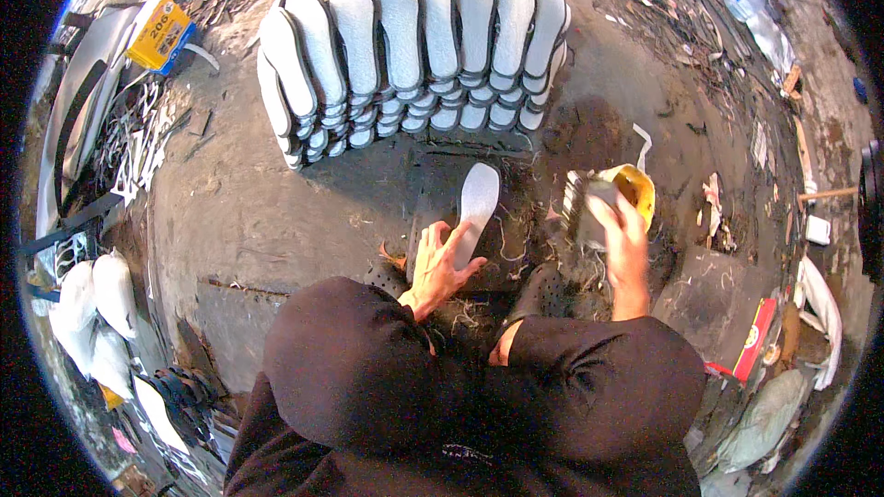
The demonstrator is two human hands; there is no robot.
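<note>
Far left of the loose white insole (479,193), our landmark here, plump white bundles (114,290) crowd the edge, with a tangle of pale scrap strips (147,152) lying farther out. Above the scraps sits a yellow-and-blue box (161,35), dark printing bold across its yellow side. Now, just beyond the insole, the big one: a broad stack of white, dark-edged insoles (401,32), rank upon rank, walling off the floor behind it!

At the insole's near end, here's the left hand (437,267), fingers spread and lightly bent, touching it; I can't tell how firmly. The insole itself lies between the person's feet and that stack, loose threads around it. Nearer than the insole, small pale lettering shows on the dark clothing (368,377), too tiny to read.

Right of the insole, the right hand (626,244), blurred, has its fingers closed around a grey block (594,212), and a yellow container (643,195) stands close behind. Farther right, a red box (757,340) displays a pale round emblem, scraps strewn nearby.
</note>
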